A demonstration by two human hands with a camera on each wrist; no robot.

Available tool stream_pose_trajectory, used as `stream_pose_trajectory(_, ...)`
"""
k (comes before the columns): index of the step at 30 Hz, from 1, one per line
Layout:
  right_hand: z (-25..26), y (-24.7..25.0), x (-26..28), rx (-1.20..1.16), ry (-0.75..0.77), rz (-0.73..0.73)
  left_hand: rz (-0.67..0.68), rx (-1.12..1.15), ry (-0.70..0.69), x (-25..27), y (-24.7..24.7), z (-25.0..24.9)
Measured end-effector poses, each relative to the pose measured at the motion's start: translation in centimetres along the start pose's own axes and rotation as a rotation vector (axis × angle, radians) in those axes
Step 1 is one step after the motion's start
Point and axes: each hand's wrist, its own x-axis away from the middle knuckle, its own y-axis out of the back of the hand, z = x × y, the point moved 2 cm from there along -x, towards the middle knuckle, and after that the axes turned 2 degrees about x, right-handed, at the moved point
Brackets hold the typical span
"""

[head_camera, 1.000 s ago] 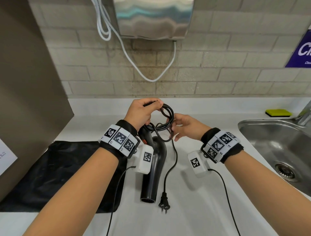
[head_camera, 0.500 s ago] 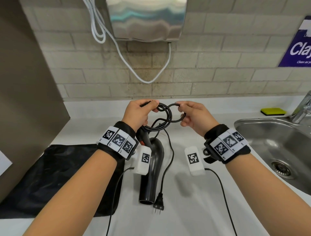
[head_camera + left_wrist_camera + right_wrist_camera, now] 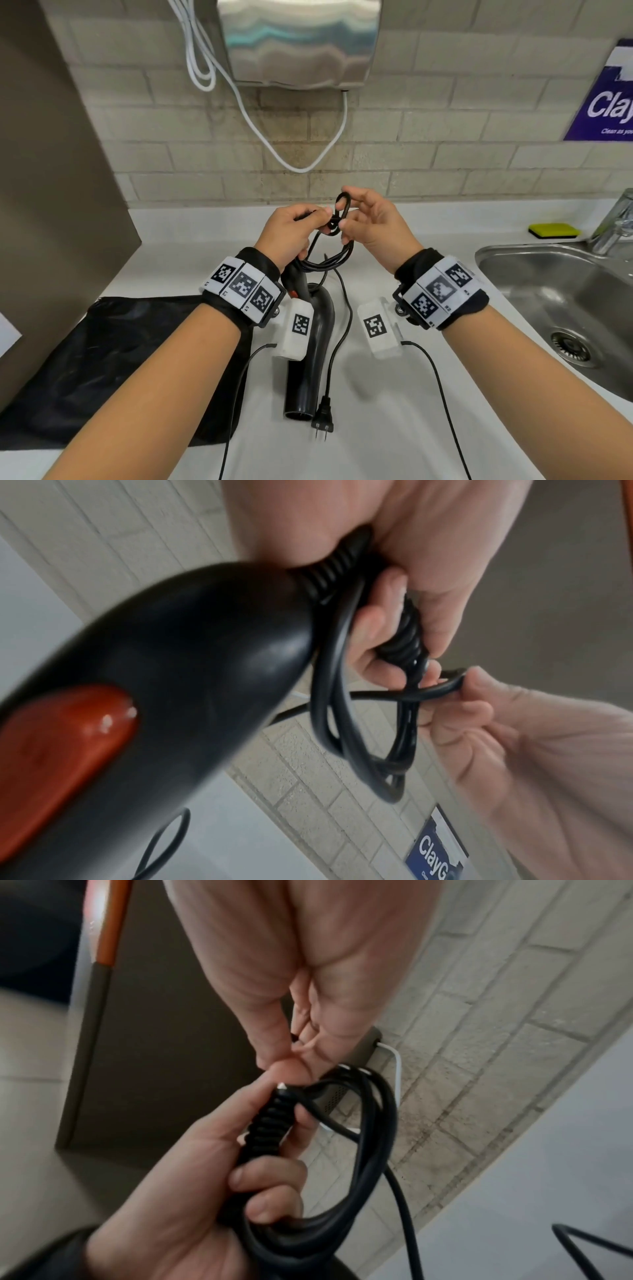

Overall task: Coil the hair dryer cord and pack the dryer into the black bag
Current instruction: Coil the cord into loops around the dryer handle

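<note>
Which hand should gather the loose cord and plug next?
Right. The right hand only pinches a loop of cord, while the left hand grips the coil above the hair dryer.

This looks like a shared washroom or pantry in a public or institutional building. A brushed stainless-steel hand dryer box hangs on a wall of pale beige brick tiles, with a looped white cable trailing below it. A smooth white surface runs under the wall and holds a stainless-steel sink basin with a round drain, a chrome tap and a yellow-and-green sponge. A purple printed notice with white lettering is fixed to the tiles, and a plain grey-brown partition panel stands at the left.
</note>
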Motion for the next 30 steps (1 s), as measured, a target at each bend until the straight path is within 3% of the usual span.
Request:
stream_pose_trajectory(6,-0.1,-0.5,-0.2,0.177,0.034,0.047,0.053,-0.053,0.039,-0.1,0.1,0.0)
stream_pose_trajectory(10,0.6,0.1,-0.1,0.491,0.144,0.017,0.081,-0.037,0.061,-0.1,0.2,-0.2)
stream_pose_trajectory(17,-2.1,-0.6,0.0,0.137,0.003,0.28,0.038,0.093,0.06,0.4,-0.5,-0.7)
stream_pose_trajectory(24,-4.9,1.0,0.4,0.363,-0.126,0.176,0.011,0.123,0.09,0.3,0.2,-0.6)
stream_pose_trajectory(30,-5.3,2.4,1.0,0.387,-0.184,0.102,0.045,-0.009,0.063,-0.1,-0.5,-0.5)
